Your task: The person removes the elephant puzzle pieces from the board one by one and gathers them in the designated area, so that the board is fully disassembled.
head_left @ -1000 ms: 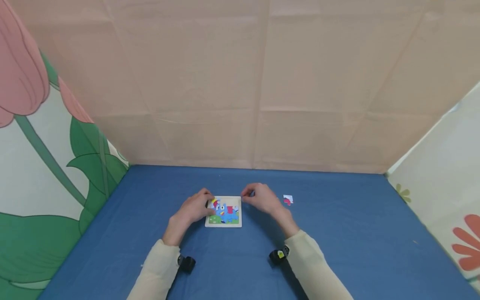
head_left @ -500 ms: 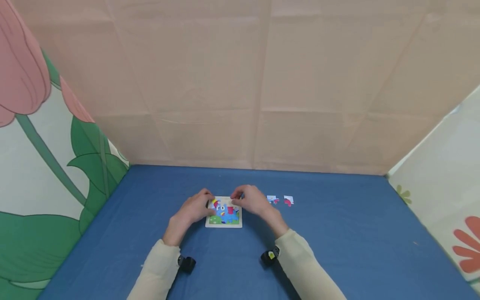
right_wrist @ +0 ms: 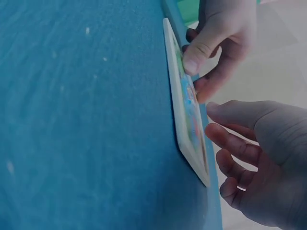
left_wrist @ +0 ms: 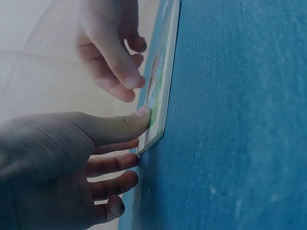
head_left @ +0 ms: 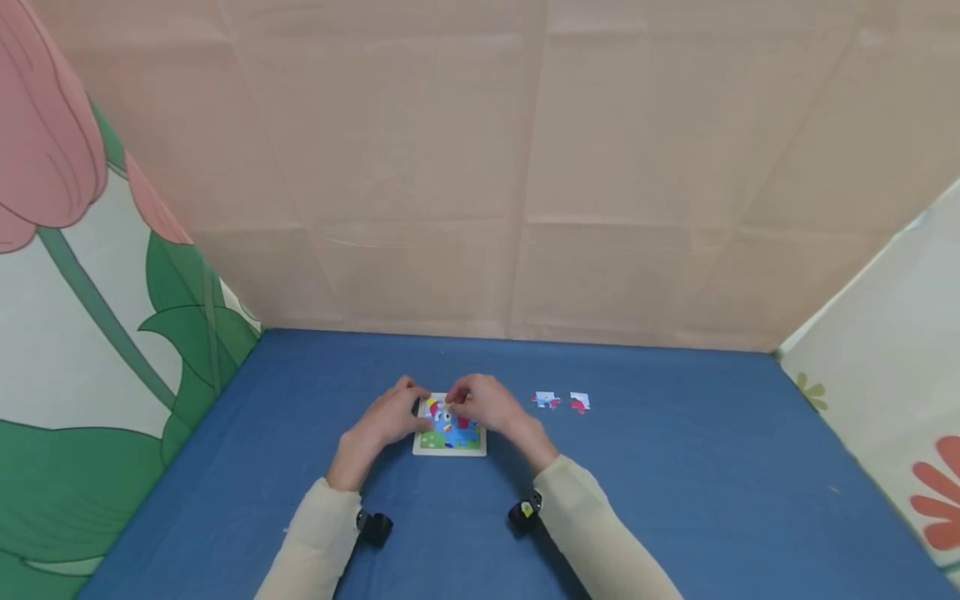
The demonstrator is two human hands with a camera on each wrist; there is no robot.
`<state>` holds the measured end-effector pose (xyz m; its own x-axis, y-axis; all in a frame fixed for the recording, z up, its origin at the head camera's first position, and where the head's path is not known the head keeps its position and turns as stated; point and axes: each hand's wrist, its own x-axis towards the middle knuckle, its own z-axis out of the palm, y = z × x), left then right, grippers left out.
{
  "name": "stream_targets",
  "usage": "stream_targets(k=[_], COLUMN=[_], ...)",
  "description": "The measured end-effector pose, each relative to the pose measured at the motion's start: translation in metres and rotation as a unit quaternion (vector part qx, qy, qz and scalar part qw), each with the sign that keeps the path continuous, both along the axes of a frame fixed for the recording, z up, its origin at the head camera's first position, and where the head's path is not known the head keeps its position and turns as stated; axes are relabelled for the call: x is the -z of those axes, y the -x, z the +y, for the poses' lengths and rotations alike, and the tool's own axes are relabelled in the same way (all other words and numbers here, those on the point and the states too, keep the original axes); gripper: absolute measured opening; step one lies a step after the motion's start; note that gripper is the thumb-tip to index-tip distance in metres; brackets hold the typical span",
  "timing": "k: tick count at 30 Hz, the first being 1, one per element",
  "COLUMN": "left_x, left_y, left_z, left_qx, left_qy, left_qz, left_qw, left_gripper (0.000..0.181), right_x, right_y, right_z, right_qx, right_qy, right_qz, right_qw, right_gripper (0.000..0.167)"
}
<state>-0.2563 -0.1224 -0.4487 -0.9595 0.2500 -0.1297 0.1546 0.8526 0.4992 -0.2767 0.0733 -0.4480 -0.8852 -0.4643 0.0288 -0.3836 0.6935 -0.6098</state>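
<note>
A small square jigsaw puzzle board (head_left: 450,452) with a pale wooden frame lies on the blue cloth in the head view. Its picture shows a blue cartoon animal over green. The left hand (head_left: 390,414) grips the board's left side, its thumb (left_wrist: 132,125) on the top face and other fingers around the edge. Over the board's upper part hovers the right hand (head_left: 491,404), its thumb and index finger curved towards each other. In the right wrist view a small gap lies between those fingertips, and no piece shows there.
Two loose puzzle pieces, one blue and pink (head_left: 546,400) and one white and pink (head_left: 580,402), lie right of the board. A beige sheet (head_left: 517,192) rises behind the blue cloth (head_left: 675,467). Printed panels stand at both sides.
The right hand has moved left, from the board's right edge to over its upper middle. Both loose pieces now show beside it. The left hand has stayed on the board.
</note>
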Motion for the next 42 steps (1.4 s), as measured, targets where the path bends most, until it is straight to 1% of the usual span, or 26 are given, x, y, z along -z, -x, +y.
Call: stream_targets(k=[3,7,10,15,18,21,27,34,38,42], left_x=[0.003,0.010,0.013,0.016,0.018,0.019,0.018,0.016,0.015,0.015], left_y=[0.002,0.005,0.007,0.010,0.012,0.013,0.012,0.012,0.011,0.012], left_z=[-0.004,-0.010,-0.014,-0.018,-0.020,-0.020,-0.020,-0.018,-0.017,-0.016], left_qx=[-0.005,-0.012,-0.013,-0.002,0.003,0.001,-0.001,-0.007,-0.007,-0.006], left_qy=[-0.019,-0.055,-0.078,-0.105,-0.110,-0.110,-0.112,-0.107,-0.105,-0.108], left_qz=[-0.004,-0.023,-0.035,-0.029,-0.020,-0.016,-0.018,-0.024,-0.025,-0.025], left_qw=[0.9998,0.9982,0.9963,0.9941,0.9938,0.9938,0.9936,0.9939,0.9941,0.9938], left_gripper=[0.055,0.055,0.054,0.053,0.054,0.054,0.054,0.055,0.056,0.056], right_x=[0.002,0.006,0.008,0.009,0.009,0.009,0.008,0.009,0.009,0.008], right_y=[0.001,0.000,0.000,0.001,0.002,0.001,0.000,0.001,0.000,-0.001], right_z=[-0.002,-0.004,-0.005,-0.007,-0.009,-0.010,-0.014,-0.016,-0.015,-0.014], right_qx=[-0.007,-0.010,-0.010,-0.001,0.006,0.012,0.022,0.031,0.034,0.036], right_qy=[0.000,0.001,0.000,-0.015,-0.022,-0.021,-0.022,-0.006,-0.001,0.004], right_qz=[-0.004,-0.011,-0.008,0.003,0.004,-0.002,-0.009,-0.010,-0.008,0.007], right_qw=[1.0000,0.9999,0.9999,0.9999,0.9997,0.9997,0.9995,0.9995,0.9994,0.9993], right_gripper=[0.011,0.012,0.012,0.012,0.013,0.013,0.012,0.008,0.007,0.006])
